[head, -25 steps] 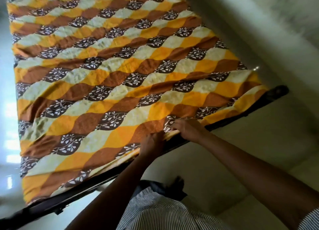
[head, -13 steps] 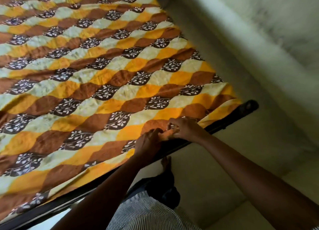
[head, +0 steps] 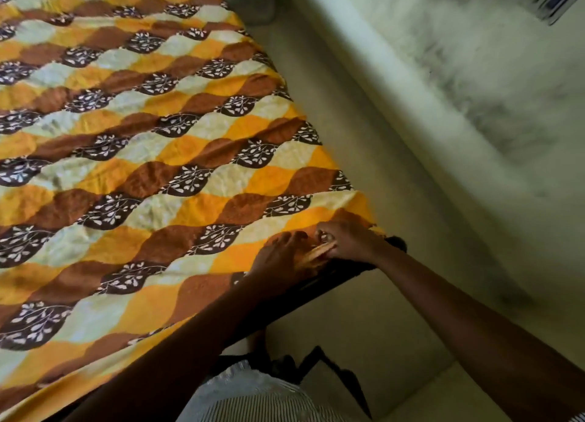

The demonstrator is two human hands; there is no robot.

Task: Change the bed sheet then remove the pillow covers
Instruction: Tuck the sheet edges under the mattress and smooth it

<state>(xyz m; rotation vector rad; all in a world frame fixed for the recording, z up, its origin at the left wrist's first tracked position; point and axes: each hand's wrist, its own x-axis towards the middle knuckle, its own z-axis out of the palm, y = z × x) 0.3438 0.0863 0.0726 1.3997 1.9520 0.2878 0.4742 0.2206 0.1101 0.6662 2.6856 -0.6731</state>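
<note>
the bed (head: 319,284) takes up most of the view, running from its near corner away toward the top left, and the bed sheet (head: 152,156) is spread flat over it, a pattern of wavy orange, brown and cream patches with dark leaf-print patches between them, lightly creased. beside the bed's long right edge runs a pale floor strip (head: 373,156), and beyond that rises a pale wall (head: 474,83) mottled with grey marks. a dark bed frame rail shows under the sheet along the bed's near edge and ends in a rounded dark tip at the bed's near right corner. below the bed's near edge the person's striped garment (head: 253,399) fills the bottom middle. both bare forearms reach in to the bed's near right corner. the left hand (head: 281,257) lies palm down on the sheet at that edge, fingers narrow and pressed onto the fabric. the right hand (head: 348,241) sits just beside it, touching it, its fingers curled tight and pinching a bunched fold of the sheet's hem right at the bed's edge, above the frame rail.
</note>
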